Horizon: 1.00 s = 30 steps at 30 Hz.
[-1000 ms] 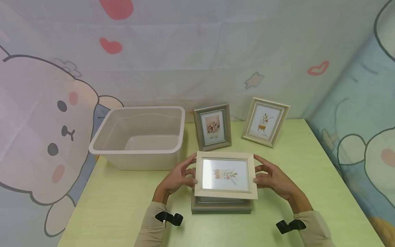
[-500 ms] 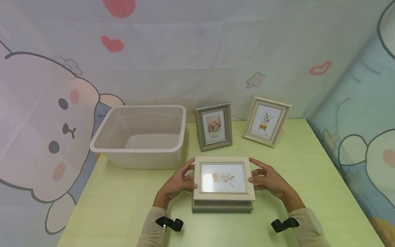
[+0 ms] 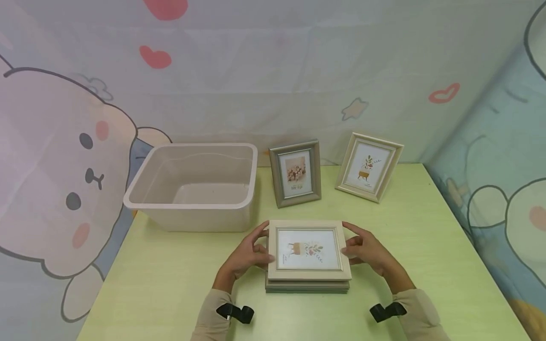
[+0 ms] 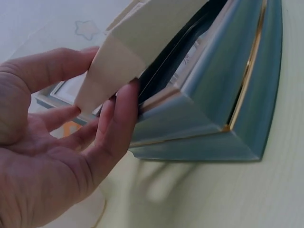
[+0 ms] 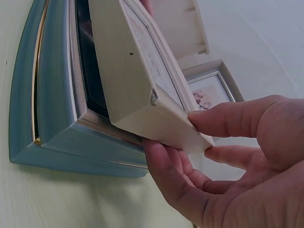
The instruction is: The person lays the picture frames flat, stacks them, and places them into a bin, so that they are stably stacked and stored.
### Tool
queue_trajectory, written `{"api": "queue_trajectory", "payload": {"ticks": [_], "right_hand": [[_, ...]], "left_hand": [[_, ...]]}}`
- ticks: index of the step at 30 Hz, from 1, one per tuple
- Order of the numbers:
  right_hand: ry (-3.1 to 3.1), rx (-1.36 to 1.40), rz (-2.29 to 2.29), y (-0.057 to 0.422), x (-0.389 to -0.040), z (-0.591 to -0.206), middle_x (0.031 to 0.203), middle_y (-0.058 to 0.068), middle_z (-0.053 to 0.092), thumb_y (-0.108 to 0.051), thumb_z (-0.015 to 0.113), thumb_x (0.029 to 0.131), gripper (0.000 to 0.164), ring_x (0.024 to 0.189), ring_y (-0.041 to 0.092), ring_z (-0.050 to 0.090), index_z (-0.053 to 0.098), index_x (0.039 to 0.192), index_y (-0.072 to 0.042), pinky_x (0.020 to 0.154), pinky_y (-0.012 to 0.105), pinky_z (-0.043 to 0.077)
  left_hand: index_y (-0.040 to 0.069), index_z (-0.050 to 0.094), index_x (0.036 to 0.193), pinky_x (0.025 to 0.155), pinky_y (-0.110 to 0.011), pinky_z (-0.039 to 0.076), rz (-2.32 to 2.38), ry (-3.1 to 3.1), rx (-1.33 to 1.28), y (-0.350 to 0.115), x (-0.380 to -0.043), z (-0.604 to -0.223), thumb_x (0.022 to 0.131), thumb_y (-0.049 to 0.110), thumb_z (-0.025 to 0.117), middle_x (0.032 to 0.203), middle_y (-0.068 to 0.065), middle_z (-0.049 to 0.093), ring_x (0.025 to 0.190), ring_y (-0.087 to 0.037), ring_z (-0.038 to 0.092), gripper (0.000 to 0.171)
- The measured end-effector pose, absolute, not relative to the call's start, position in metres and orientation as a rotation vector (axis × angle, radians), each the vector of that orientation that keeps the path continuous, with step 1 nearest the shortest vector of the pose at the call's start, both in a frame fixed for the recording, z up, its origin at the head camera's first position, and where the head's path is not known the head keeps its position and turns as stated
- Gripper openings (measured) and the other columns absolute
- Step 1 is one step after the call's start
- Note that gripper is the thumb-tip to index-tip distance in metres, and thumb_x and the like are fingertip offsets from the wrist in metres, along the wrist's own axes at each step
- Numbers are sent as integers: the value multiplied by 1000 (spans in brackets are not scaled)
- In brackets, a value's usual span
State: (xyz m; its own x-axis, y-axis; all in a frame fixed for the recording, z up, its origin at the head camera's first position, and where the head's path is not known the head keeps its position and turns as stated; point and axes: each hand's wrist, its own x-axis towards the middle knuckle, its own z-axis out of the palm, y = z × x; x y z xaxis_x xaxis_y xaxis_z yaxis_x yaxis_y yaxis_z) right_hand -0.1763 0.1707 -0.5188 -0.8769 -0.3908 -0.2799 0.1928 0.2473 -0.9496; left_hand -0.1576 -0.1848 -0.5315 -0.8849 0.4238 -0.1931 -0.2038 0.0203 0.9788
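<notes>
Both hands hold a cream picture frame [image 3: 310, 274] by its short sides, its plant picture facing up and turned sideways. My left hand [image 3: 242, 255] pinches the left side, thumb on top and fingers underneath. On the opposite side my right hand [image 3: 370, 250] grips it the same way. Beneath lies a stack of grey-green picture frames [image 3: 307, 287], two layers showing in the left wrist view. There the cream frame [image 4: 118, 66] tilts over the upper grey-green frame [image 4: 213, 90], with a dark gap between them. In the right wrist view fingertips sit under the cream frame's corner [image 5: 156, 109].
A beige plastic bin [image 3: 192, 219] stands open at the back left. Behind the stack, a grey-green picture frame [image 3: 316, 175] with a flower photo stands upright. A cream picture frame [image 3: 386, 176] stands to its right. A patterned cloth [image 3: 298, 71] hangs behind the green table [image 3: 170, 284].
Both hands have lowered the cream frame toward the stack and drawn it slightly nearer and to the left. The glare on its glass has faded. The bin and standing frames stay put.
</notes>
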Motion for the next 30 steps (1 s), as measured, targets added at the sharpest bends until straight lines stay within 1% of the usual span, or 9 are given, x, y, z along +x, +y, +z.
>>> {"api": "queue_trajectory", "payload": {"ticks": [7, 15, 19, 25, 28, 30], "right_hand": [[2089, -137, -1630, 167, -171, -517, 98, 14, 56, 4, 65, 90, 83, 84, 19, 59, 19, 158, 0, 71, 38, 62], [2091, -137, -1616, 166, -166, -517, 100, 15, 54, 5, 66, 88, 85, 84, 21, 58, 18, 158, 1, 70, 37, 61], [2104, -133, -1601, 165, -166, -518, 103, 17, 53, 5, 66, 88, 86, 84, 21, 58, 18, 158, -1, 72, 37, 60], [2149, -123, -1556, 162, -164, -517, 109, 21, 52, 5, 66, 87, 85, 88, 23, 57, 19, 158, -1, 74, 37, 59], [2150, -127, -1553, 162, -164, -517, 112, 22, 51, 4, 67, 87, 85, 90, 24, 56, 20, 157, -1, 73, 37, 59], [2144, -132, -1555, 162, -165, -517, 114, 22, 50, 4, 67, 87, 85, 90, 24, 56, 19, 158, -1, 72, 37, 59]], "left_hand": [[10, 18, 160, 59, -29, 56, 1875, 1971, 187, -178, -151, -528, 82, -9, 69, 156, -26, 26, 73, -10, 62, 95], [10, 26, 158, 61, -37, 61, 1795, 2083, 131, -172, -148, -524, 80, -13, 70, 153, -23, 35, 77, -15, 66, 92], [11, 29, 158, 61, -37, 61, 1764, 2145, 114, -170, -145, -520, 80, -12, 70, 151, -22, 39, 77, -16, 67, 90], [8, 30, 157, 58, -38, 61, 1712, 2232, 90, -167, -141, -514, 79, -13, 70, 150, -21, 41, 77, -16, 66, 90], [7, 31, 156, 57, -40, 61, 1693, 2263, 74, -166, -140, -512, 79, -14, 70, 147, -21, 43, 77, -18, 67, 89], [6, 33, 155, 58, -41, 61, 1688, 2269, 64, -166, -140, -512, 79, -14, 70, 142, -22, 47, 77, -18, 67, 87]]}}
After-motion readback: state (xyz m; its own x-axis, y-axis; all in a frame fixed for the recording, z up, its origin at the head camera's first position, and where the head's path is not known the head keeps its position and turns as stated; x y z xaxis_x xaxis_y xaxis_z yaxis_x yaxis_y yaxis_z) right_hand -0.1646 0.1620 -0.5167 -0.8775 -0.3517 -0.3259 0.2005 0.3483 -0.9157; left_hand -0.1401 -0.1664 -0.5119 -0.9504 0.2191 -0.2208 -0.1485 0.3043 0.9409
